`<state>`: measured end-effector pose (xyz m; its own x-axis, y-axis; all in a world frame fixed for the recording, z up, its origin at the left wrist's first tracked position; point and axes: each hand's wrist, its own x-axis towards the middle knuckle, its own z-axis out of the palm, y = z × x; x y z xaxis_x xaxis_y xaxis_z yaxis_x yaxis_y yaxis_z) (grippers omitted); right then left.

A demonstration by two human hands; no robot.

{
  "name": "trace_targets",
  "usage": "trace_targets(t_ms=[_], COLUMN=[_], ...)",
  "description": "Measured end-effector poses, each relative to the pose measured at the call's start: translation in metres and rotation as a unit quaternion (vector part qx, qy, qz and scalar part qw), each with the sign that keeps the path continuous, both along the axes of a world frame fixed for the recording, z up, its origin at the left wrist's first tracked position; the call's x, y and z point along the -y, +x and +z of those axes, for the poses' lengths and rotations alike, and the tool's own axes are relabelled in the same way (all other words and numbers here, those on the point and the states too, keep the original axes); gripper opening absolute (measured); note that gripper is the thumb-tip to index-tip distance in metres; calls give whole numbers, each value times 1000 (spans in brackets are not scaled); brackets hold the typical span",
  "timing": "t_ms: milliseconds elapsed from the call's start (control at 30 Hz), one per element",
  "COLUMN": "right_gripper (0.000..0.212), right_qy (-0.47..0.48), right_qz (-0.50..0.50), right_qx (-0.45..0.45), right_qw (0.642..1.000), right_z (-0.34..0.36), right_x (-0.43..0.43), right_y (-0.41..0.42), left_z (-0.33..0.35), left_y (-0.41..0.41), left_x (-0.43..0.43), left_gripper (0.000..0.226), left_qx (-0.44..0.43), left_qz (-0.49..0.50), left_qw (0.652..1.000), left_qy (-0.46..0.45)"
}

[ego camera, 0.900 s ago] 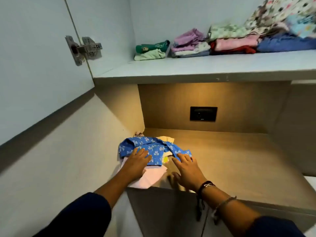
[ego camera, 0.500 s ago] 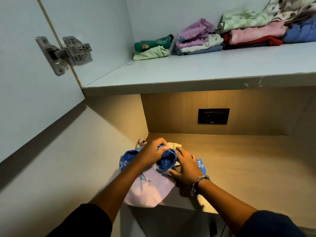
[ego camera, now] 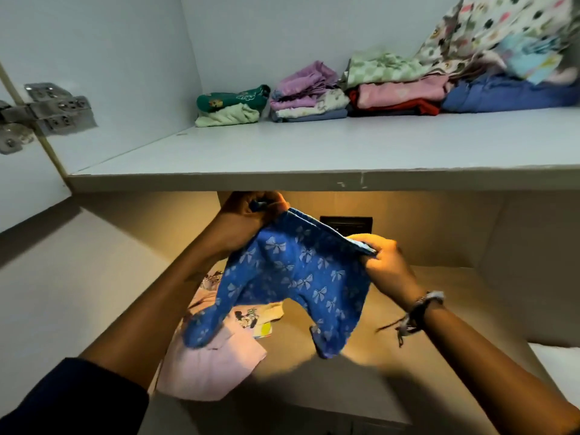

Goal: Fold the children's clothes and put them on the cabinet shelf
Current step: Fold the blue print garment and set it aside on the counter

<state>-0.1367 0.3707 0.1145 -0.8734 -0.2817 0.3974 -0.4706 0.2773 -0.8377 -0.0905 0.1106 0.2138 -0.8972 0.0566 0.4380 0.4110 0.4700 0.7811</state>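
Observation:
A pair of blue children's pants with white bows [ego camera: 298, 277] hangs spread in the air above the wooden counter [ego camera: 423, 356]. My left hand [ego camera: 248, 215] grips one end of the waistband, just under the shelf edge. My right hand [ego camera: 383, 262] grips the other end, lower and to the right. Both legs dangle down. Below them, a pink garment [ego camera: 210, 368] and a cartoon-print piece [ego camera: 248, 318] lie on the counter's left corner. The pale cabinet shelf [ego camera: 314, 152] above holds several folded stacks [ego camera: 307, 95] along its back.
The open cabinet door with a metal hinge [ego camera: 40, 114] stands at the left. A black wall socket [ego camera: 351, 222] sits in the back panel under the shelf. A loose patterned heap [ego camera: 502, 32] tops the clothes at the shelf's far right.
Both hands lifted the blue pants off the pile on the counter and pulled them open by the waistband. The pink garment stayed down.

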Motion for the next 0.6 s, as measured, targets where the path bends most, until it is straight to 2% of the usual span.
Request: trace_targets(t_ms=[67, 133, 200, 267, 333, 400, 433, 500, 567, 600], right_gripper=[31, 17, 27, 28, 36, 47, 49, 47, 32, 24], right_qy=[-18, 9, 34, 2, -36, -10, 14, 56, 104, 140], right_qz=[77, 116, 125, 83, -40, -189, -232, -241, -203, -196], right_qx=[20, 59, 102, 123, 131, 80, 44, -31, -118, -159], right_qw=[997, 991, 986, 989, 990, 979, 972, 969, 966, 957], right_z=[10, 23, 33, 39, 42, 42, 42, 40, 32, 27], right_x=[-36, -69, -89, -94, -85, -71, -63, -49, -38, -35], right_y=[2, 5, 5, 4, 1, -1, 3, 18, 33, 40], left_z=[-1, -5, -13, -24, -35, -44, -46, -44, -39, -38], left_y=[4, 6, 0, -11, -19, -24, -25, -21, -17, -15], left_x=[0, -6, -17, -41, -74, -109, -124, -149, -164, -167], left_gripper=[5, 8, 12, 14, 16, 11, 7, 3, 3, 5], left_qx=[52, 132, 179, 175, 147, 117, 113, 130, 145, 138], left_qz=[-30, -58, -63, -3, 102, 176, 181, 140, 99, 95], left_qw=[998, 989, 979, 982, 983, 978, 977, 976, 966, 965], left_qy=[-3, -40, -69, -67, -42, -9, 19, 108, 188, 200])
